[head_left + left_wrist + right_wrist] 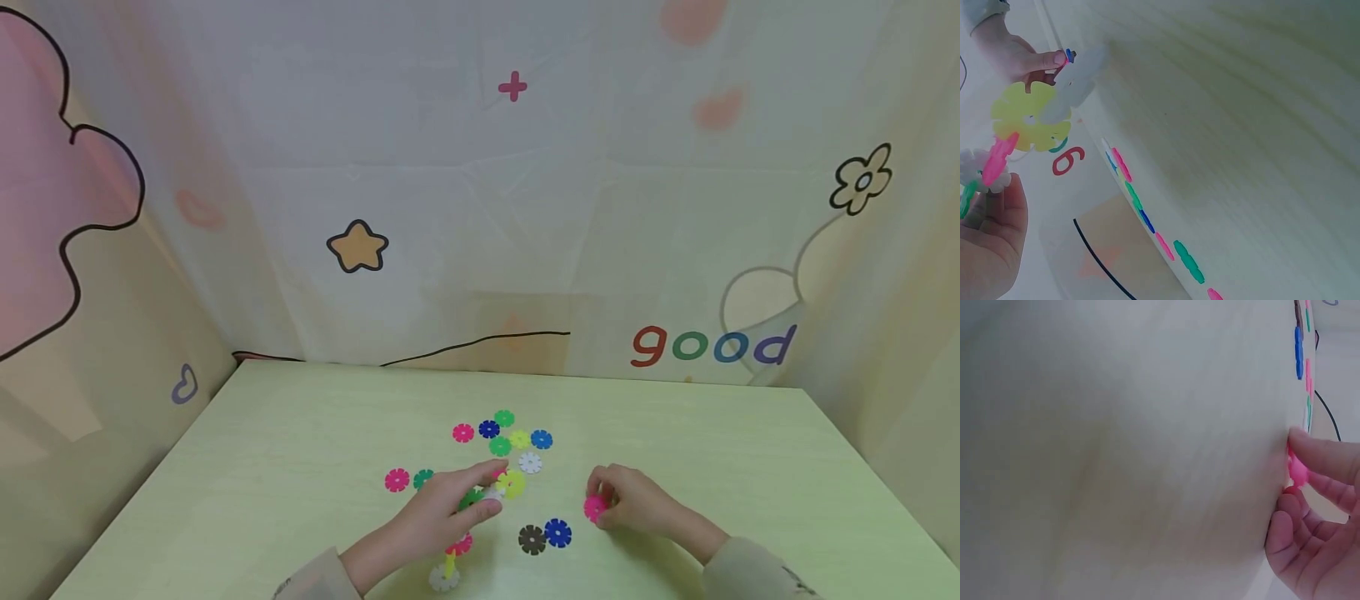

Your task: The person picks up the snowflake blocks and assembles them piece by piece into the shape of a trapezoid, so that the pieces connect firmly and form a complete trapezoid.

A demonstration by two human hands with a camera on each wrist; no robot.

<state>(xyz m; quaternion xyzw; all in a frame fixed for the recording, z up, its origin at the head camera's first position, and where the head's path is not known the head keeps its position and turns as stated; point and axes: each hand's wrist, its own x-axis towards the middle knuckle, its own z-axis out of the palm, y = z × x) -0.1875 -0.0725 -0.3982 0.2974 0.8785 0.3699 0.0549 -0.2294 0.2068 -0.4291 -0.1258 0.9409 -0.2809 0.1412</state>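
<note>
My left hand (pixel 448 504) grips a joined cluster of notched plastic discs. In the head view a green disc (pixel 471 498) and a yellow disc (pixel 512 483) show at its fingers. A pink disc (pixel 459 544) and a white disc (pixel 445 577) appear below that hand. The left wrist view shows fingers around a white disc (pixel 972 169), with pink and yellow discs fitted at angles to it. To the right, my right hand (pixel 630 500) pinches a single pink disc (pixel 596 509) between thumb and fingers, low over the table. Fingers partly hide this disc in the right wrist view.
Loose discs lie flat on the pale table (pixel 300 433). A brown disc (pixel 532 540) and a dark blue disc (pixel 558 533) lie between the hands. Several more, including a pink disc (pixel 462 433), spread behind. A printed curtain (pixel 450 208) hangs along the back.
</note>
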